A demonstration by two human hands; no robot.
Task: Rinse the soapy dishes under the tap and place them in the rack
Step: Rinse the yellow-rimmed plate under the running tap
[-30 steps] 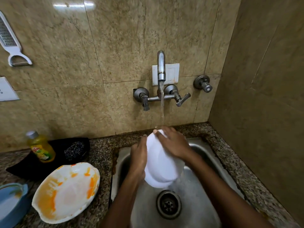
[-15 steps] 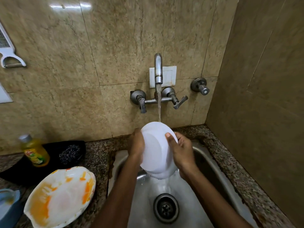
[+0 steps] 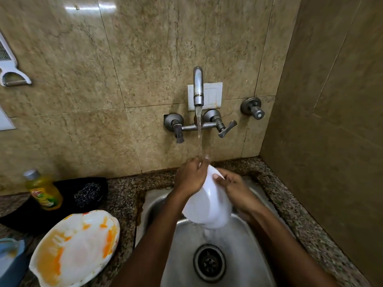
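A white bowl (image 3: 208, 206) is tilted on edge over the steel sink (image 3: 157, 206). My left hand (image 3: 189, 176) grips its upper left rim, fingers curled at the top where the water stream lands. My right hand (image 3: 234, 188) holds the right rim, thumb on the bowl's inner face. The wall tap (image 3: 198, 88) runs, and water spills off the bowl's bottom edge toward the drain (image 3: 209, 263). A white plate with orange marks (image 3: 76, 247) lies on the counter at the left.
A yellow dish-soap bottle (image 3: 42, 191) and a dark scrubber (image 3: 88, 193) rest on a black cloth at the left. A blue container (image 3: 9, 259) sits at the far left edge. A grater (image 3: 8, 65) hangs on the tiled wall. A wall closes the right side.
The bowl has turned and dropped slightly under the stream. My left hand moved up to the top rim into the water; my right hand shifted lower on the right rim.
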